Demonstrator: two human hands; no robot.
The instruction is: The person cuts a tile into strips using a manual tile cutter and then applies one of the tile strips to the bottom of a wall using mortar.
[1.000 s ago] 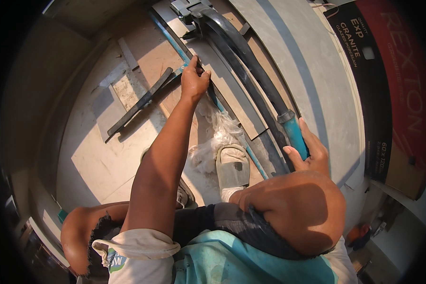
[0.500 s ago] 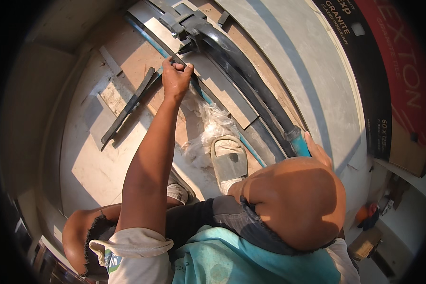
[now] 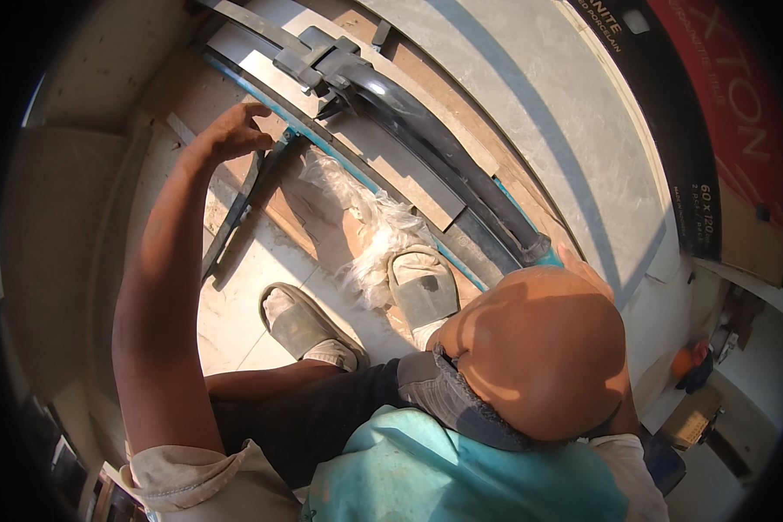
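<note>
A long manual tile cutter (image 3: pixel 391 155) lies diagonally before me, its teal-edged base carrying a pale strip of tile. My left hand (image 3: pixel 237 132) is at its left side, beside the black folding side arm (image 3: pixel 245 187). Its thumb and fingers are apart, with nothing visible between them. The black lever handle (image 3: pixel 435 120) runs down toward my right knee and ends in a teal grip (image 3: pixel 545 254). Against that grip lies my right hand (image 3: pixel 586 271), seemingly closed around it; my knee hides most of its fingers.
Crumpled clear plastic (image 3: pixel 378 230) lies by my sandalled right foot (image 3: pixel 424 291). My left sandal (image 3: pixel 309 326) stands on pale floor tiles. A large grey tile (image 3: pixel 531 113) lies beyond the cutter, and a red and black carton (image 3: pixel 713 113) is at the far right.
My left hand has left the cutter's edge and moved left to the side arm, its pinch loosening. My left foot has come into fuller view. My right hand stays at the grip.
</note>
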